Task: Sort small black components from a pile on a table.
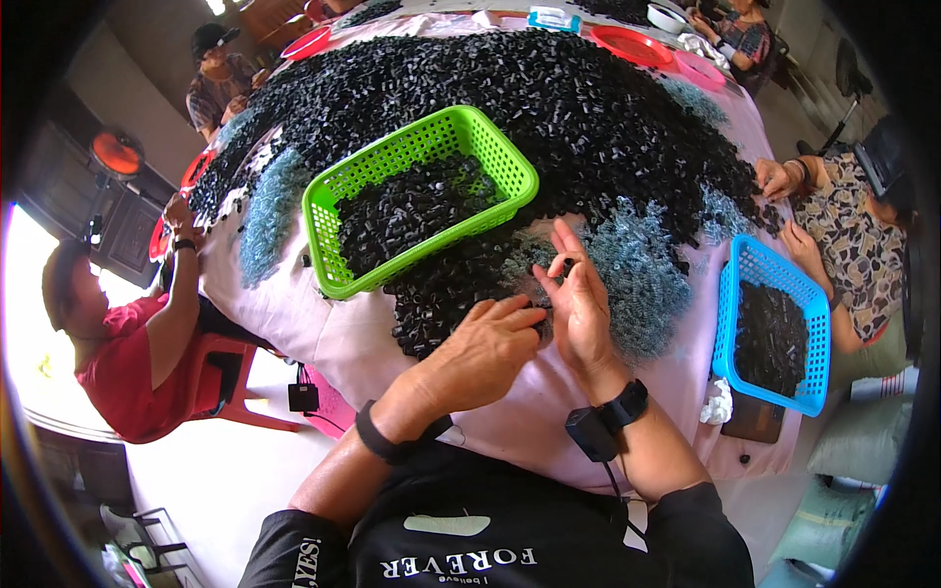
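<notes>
Holding a small black piece (569,268) between thumb and fingertip, the right hand (580,318) is raised in the head view with its palm turned toward the left hand (482,358). The left hand's fingers point at that palm, close beside it; whether they grip anything cannot be told. The held piece sits above the palm, in front of a loose mound of pale blue pieces (642,279) too fine to make out singly.

Beyond both hands, a green basket (500,162) partly filled with black pieces rests tilted on a broad heap of black pieces (608,137). To the right, a blue basket (774,263) also contains black pieces, with a crumpled white tissue (717,402) at its lower left. Pink cloth (343,338) covers the table. A person in red (142,353) sits at left; a person in a patterned top (858,240) reaches in at right.
</notes>
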The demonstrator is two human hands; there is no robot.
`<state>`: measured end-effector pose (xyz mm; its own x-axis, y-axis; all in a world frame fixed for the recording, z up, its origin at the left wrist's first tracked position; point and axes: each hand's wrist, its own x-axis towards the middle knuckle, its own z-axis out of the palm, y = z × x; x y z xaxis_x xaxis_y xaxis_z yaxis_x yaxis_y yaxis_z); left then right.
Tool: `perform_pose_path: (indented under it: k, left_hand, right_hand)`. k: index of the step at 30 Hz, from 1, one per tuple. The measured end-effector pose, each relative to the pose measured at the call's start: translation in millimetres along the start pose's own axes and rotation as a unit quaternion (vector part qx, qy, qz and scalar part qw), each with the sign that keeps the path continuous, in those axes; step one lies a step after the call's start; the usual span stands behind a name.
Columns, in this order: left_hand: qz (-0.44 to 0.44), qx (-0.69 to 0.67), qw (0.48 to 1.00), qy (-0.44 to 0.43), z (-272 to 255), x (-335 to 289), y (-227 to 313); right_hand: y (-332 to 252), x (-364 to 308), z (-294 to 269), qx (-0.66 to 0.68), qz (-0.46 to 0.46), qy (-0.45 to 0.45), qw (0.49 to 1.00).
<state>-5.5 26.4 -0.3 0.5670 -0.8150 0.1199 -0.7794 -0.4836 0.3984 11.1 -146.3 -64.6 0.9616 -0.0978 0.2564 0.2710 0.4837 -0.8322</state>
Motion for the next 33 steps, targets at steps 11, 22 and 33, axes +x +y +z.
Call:
perform_pose_path:
  k: [11,22,33]
  left_hand:
    - [-0.046,0.025,0.996,0.066,-17,-20,-15]
    - [-0.152,-0.112,0.959,0.211,-27,-21,-18]
    - [-0.196,-0.257,0.923,0.21,-24,-17,-18]
  right_hand:
    - [-6,0,8,0.023,0.089,-0.043,0.995]
    - [-13,-4,2,-0.21,-0.039,-0.103,0.972]
    - [-17,-10,10,-0.158,0.135,-0.078,0.975]
